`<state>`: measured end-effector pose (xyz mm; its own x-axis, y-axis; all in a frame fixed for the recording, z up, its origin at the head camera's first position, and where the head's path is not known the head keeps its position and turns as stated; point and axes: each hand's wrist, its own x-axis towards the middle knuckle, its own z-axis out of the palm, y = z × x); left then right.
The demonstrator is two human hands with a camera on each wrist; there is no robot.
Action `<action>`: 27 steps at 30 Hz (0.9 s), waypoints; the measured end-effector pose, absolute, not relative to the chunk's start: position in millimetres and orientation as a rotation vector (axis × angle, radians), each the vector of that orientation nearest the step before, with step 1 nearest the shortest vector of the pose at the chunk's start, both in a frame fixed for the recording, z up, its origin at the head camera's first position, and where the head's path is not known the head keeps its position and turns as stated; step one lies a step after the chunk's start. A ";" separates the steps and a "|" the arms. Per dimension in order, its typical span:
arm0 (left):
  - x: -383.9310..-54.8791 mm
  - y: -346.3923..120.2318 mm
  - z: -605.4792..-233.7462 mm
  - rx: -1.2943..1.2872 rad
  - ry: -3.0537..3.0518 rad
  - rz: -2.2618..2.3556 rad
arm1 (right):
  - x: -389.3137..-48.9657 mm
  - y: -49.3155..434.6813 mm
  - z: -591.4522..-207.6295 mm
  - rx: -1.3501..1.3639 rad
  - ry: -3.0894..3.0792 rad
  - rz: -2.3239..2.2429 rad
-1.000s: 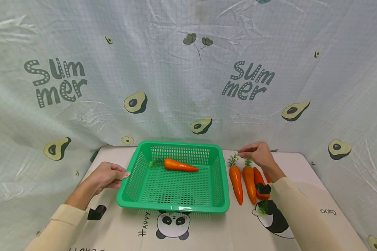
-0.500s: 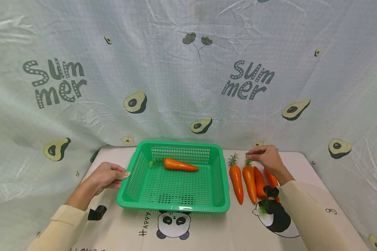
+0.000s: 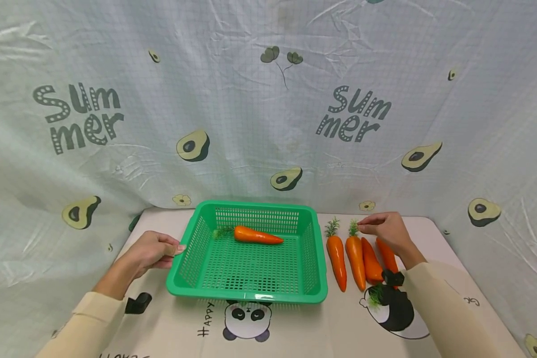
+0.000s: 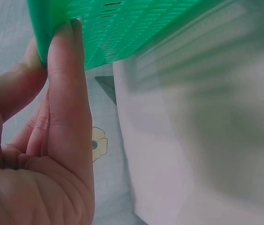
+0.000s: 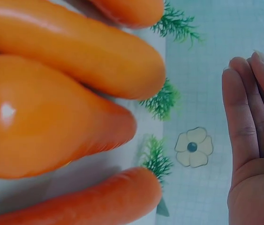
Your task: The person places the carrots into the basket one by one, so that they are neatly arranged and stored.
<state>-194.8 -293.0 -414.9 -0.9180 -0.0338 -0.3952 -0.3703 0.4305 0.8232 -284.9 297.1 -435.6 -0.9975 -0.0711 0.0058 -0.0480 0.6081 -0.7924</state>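
Note:
My left hand (image 3: pixel 154 251) pinches the left rim of a green plastic basket (image 3: pixel 247 297) between thumb and fingers; the left wrist view shows the basket wall (image 4: pixel 117 28) at the fingertips. Inside the basket lies one orange carrot (image 3: pixel 257 235) with feathery green leaves. To the basket's right, several more carrots lie side by side. My right hand (image 3: pixel 386 229) hovers over their far ends, its fingertips beside the leafy top of the second carrot (image 3: pixel 355 258). In the right wrist view its fingers (image 5: pixel 239 103) are fairly straight and hold nothing.
A first carrot (image 3: pixel 337 261) lies along the basket's right side. The third carrot (image 3: pixel 372 263) points the other way, its leaves (image 3: pixel 376 295) toward me. The rightmost carrot (image 3: pixel 386 253) is partly under my right wrist. A printed curtain (image 3: pixel 259 114) hangs behind the table (image 3: pixel 331 328).
My right hand has moved rightward and slightly toward me, from over the first carrots' leaves to beside the second carrot's top. The left hand, basket and carrots have stayed in place.

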 end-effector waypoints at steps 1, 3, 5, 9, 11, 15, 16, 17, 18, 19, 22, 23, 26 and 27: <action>-194.8 -293.1 -414.8 -0.347 2.370 1.483 | -283.9 297.9 -436.0 -0.098 2.798 -1.370; -194.7 -293.3 -414.6 -0.347 2.371 1.485 | -282.2 299.6 -436.6 -0.087 2.804 -1.360; -194.7 -293.6 -414.9 -0.347 2.369 1.487 | -280.9 301.3 -437.3 -0.070 2.807 -1.354; -195.0 -294.3 -416.5 -0.344 2.360 1.494 | -279.7 305.2 -439.8 -0.064 2.824 -1.323; -195.4 -294.4 -417.3 -0.339 2.358 1.496 | -279.1 307.2 -441.4 -0.059 2.829 -1.315; -196.1 -294.1 -417.4 -0.329 2.358 1.494 | -277.3 312.0 -445.7 -0.031 2.830 -1.329; -196.3 -293.9 -417.0 -0.328 2.358 1.493 | -276.6 313.3 -446.9 -0.020 2.826 -1.338; -196.4 -293.8 -416.5 -0.326 2.359 1.491 | -275.9 314.5 -448.1 -0.009 2.825 -1.343; -196.4 -293.7 -416.0 -0.326 2.359 1.491 | -275.1 315.6 -449.2 0.003 2.821 -1.350; -196.3 -293.6 -415.5 -0.327 2.358 1.490 | -274.2 316.5 -450.2 0.012 2.820 -1.350; -195.8 -293.7 -414.1 -0.327 2.357 1.485 | -271.4 318.4 -452.8 0.039 2.822 -1.352; -195.5 -293.6 -413.8 -0.326 2.357 1.484 | -270.4 318.9 -453.6 0.049 2.827 -1.348; -194.7 -293.5 -413.4 -0.327 2.355 1.483 | -267.3 321.0 -455.8 0.075 2.850 -1.338; -194.6 -293.4 -413.5 -0.328 2.354 1.484 | -266.0 321.8 -456.6 0.081 2.858 -1.330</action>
